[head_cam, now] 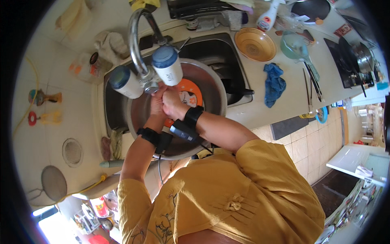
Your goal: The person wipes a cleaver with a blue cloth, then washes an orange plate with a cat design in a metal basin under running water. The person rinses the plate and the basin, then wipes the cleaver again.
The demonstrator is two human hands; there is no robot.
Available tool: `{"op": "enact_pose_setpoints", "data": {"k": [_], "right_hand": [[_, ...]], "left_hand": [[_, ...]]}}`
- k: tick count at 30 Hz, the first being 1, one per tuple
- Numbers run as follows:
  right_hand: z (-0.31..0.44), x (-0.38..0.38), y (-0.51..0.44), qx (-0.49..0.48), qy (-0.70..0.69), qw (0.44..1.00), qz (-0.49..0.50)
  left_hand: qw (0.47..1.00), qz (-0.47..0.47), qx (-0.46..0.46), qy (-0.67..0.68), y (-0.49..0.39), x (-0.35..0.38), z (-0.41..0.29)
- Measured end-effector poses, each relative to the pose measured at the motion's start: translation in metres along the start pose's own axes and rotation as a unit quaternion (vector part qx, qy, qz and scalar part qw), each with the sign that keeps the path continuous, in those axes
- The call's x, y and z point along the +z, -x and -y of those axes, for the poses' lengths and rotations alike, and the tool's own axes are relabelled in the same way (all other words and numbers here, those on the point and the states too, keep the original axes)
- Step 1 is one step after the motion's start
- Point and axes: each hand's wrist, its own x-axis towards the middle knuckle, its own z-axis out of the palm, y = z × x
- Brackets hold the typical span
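Note:
My left hand (157, 103) and my right hand (173, 102) are pressed together below the chrome faucet (134, 39), over a large metal basin (215, 79). Both have curled fingers, but whether anything is between them is hidden. Two white cylinders with blue caps, one on the left (126, 82) and one on the right (167, 65), flank the spout and partly cover the view of my fingertips. An orange patterned item (193, 91) lies in the basin behind my hands. Black straps with small devices are on both wrists.
The basin rests over a double sink (213, 39); a dark pan handle (245, 91) juts from its right bowl. On the right counter are a brown bowl (256, 44), a blue cloth (274, 84), a green ladle-like strainer (294, 45) and chopsticks (308, 88). A stove (342, 67) stands farther right.

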Motion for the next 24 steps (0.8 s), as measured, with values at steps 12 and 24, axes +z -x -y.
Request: {"op": "enact_pose_setpoints", "data": {"k": [12,24], "right_hand": [[0.018,-0.014,-0.014,-0.221,0.603,0.751,0.152],[-0.013,-0.022,-0.014,0.023,0.150,0.988,-0.012]], "left_hand": [[0.989,0.102,-0.098,0.034,-0.004,0.003,-0.019],[0.993,-0.047,-0.005,-0.112,-0.021,-0.011,0.001]]}}
